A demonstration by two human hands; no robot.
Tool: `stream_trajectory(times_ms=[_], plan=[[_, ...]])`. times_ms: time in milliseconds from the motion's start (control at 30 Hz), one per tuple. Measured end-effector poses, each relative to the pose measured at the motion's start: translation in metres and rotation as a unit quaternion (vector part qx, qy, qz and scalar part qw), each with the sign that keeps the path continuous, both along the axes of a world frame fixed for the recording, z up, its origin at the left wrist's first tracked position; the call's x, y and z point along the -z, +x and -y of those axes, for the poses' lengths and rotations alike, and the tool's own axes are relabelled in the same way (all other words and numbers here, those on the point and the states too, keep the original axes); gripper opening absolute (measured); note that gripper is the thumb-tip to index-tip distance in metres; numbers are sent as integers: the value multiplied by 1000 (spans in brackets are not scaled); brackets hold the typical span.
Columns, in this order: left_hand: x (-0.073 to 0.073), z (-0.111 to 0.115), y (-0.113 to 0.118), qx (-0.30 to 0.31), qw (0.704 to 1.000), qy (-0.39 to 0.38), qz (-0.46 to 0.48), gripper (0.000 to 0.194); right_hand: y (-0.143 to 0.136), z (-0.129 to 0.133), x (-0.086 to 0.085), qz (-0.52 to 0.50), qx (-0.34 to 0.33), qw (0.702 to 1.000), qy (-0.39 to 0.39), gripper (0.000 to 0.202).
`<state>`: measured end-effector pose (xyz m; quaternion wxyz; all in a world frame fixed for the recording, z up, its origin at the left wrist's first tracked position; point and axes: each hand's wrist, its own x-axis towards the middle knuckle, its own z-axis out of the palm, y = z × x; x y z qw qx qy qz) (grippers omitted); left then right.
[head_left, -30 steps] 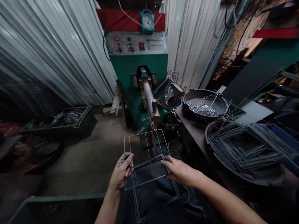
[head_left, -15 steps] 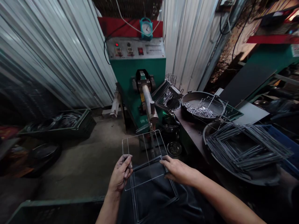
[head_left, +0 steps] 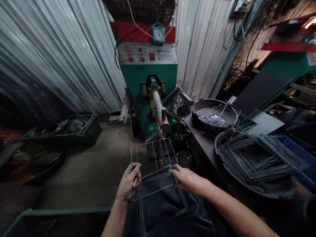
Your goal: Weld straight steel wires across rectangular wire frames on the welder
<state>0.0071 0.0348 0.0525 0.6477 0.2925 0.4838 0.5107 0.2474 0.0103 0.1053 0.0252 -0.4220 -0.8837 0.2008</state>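
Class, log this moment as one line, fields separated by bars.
left hand: grips wire frame | right hand: holds its right side | far edge: near tip of green machine | more frames: over lap

Seemingly directly on the dim bench (head_left: pixel 201 138): a far pan (head_left: pixel 203 106), a near pan (head_left: pixel 283 191).

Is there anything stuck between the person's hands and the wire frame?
Nothing I can see. The left hand pinches the wire frame on its left; the right hand holds its right side. Other frames lie below.
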Motion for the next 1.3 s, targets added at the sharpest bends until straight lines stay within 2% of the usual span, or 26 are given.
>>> stream_trajectory(times_ms=[333, 500, 633, 700, 733, 800, 867, 933, 1000, 1067, 1167, 1300], plan=[[-1, -2, 2, -3, 1000, 9, -3, 28, -2, -4, -6, 11, -8, 1000, 9, 51], [4, -2, 1, -6, 1000, 20, -10, 29, -4, -4, 6, 17, -3, 1000, 18, 49], [2, -13, 2, 1, 999, 30, -13, 29, 1, -10, 14, 10, -16, 997, 72, 57], [0, -25, 4, -6, 1000, 27, -12, 30, 8, -20, 15, -33, -16, 992, 121, 64], [-2, -32, 5, -12, 1000, 26, -11, 31, 11, -29, 15, -71, 11, 987, 146, 66], [-4, -46, 8, -16, 999, 31, -8, 31, 17, -51, 16, -173, 128, 960, 177, 59], [-6, -60, 10, -6, 999, 40, -6, 31, 19, -79, 18, -267, 266, 916, 135, 46], [-8, -74, 12, -2, 999, 48, -8, 31, 15, -107, 19, -329, 342, 880, 7, 36], [-11, -86, 12, -7, 998, 56, -13, 31, 8, -132, 19, -364, 350, 852, -139, 26], [-13, -99, 11, -8, 998, 60, -15, 30, 0, -150, 17, -390, 328, 831, -223, 17], [-17, -116, 8, -2, 998, 63, -15, 30, -8, -168, 14, -401, 313, 826, -242, 15], [-20, -135, 1, 3, 998, 65, -28, 29, -12, -185, 17, -387, 303, 835, -246, 13]])
